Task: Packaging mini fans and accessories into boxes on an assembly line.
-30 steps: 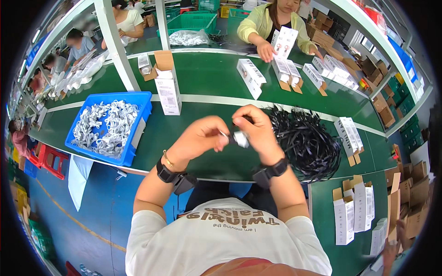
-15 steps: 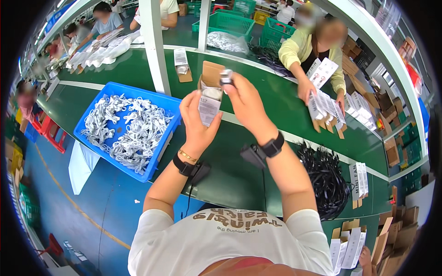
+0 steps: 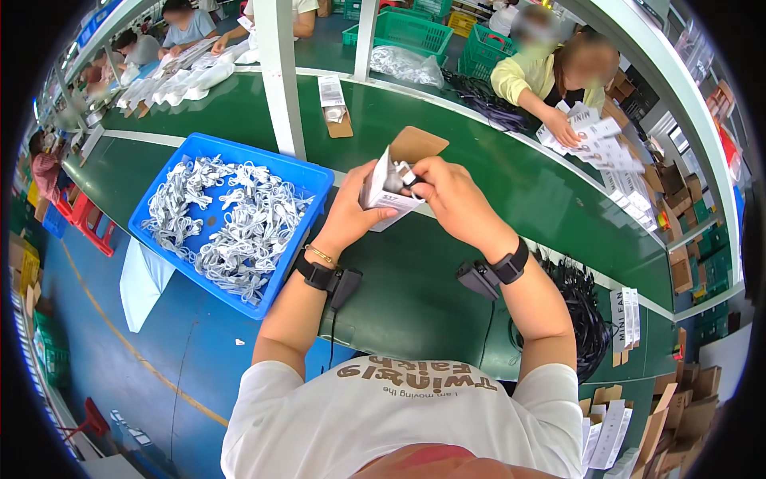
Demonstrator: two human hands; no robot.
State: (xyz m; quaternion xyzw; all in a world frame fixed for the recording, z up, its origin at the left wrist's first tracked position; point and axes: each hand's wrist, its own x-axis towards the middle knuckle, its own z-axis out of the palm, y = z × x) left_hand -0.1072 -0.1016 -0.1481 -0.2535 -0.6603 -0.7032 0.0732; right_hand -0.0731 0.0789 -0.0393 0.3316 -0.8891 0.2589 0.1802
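Note:
My left hand [image 3: 351, 209] is wrapped round a small white carton [image 3: 391, 203], tilted, with its brown inner flap raised. At the carton's open top, my right hand [image 3: 464, 199] pinches a small white piece with a dark part [image 3: 408, 176], which looks like a coiled cable with its plug; the fingers partly hide it. More white stuff shows inside the mouth of the carton. To the left, a blue bin [image 3: 267, 160] holds many bundled white cables [image 3: 247, 263].
Another open carton [image 3: 333, 104] lies on the green table beyond a white post [image 3: 279, 88]. Black straps [image 3: 570, 311] are heaped by my right arm, beside flat cartons [image 3: 625, 319]. Across the table, a co-worker in yellow handles white cartons [image 3: 590, 136].
My right hand has come down to the carton's opening with the small piece. My left hand has moved right and tilted the carton. The co-worker's cartons have shifted and spread.

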